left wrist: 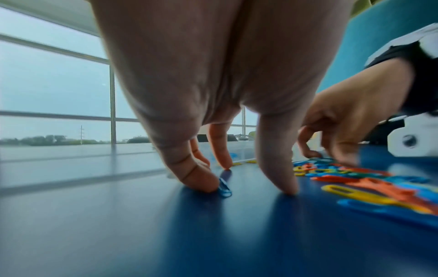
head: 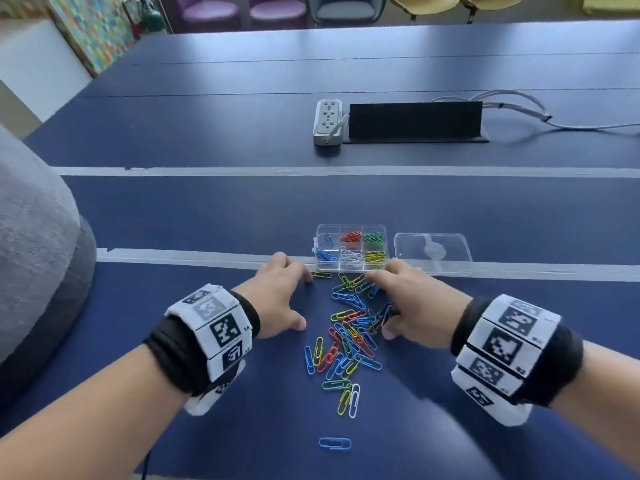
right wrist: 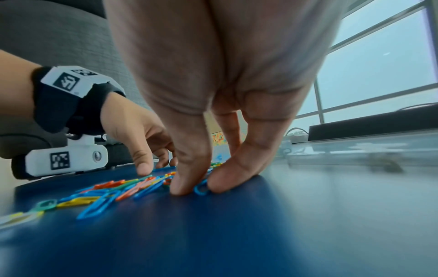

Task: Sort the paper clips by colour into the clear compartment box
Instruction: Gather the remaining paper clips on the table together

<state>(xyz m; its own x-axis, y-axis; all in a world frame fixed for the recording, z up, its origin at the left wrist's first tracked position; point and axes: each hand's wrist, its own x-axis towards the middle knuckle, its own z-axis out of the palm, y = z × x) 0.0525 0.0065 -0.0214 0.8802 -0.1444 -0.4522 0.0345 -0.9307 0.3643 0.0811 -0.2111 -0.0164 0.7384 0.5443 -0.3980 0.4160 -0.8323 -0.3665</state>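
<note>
A loose pile of coloured paper clips point(head: 349, 334) lies on the blue table between my hands. Behind it stands the clear compartment box point(head: 385, 249), with blue, red, green, white and yellow clips in separate cells. My left hand point(head: 284, 296) rests its fingertips on the table left of the pile. In the left wrist view a blue clip point(left wrist: 224, 186) stands on edge against one fingertip of that hand point(left wrist: 249, 183). My right hand point(head: 405, 303) is at the pile's right side. In the right wrist view that hand point(right wrist: 201, 185) pinches a blue paper clip point(right wrist: 201, 189) between thumb and finger, down on the table.
The box's clear lid point(head: 433, 252) lies open to its right. One blue clip point(head: 335, 443) lies apart near the front edge. A power strip point(head: 327, 121) and a black cable flap point(head: 414, 121) sit farther back. A grey chair back point(head: 34, 244) stands at the left.
</note>
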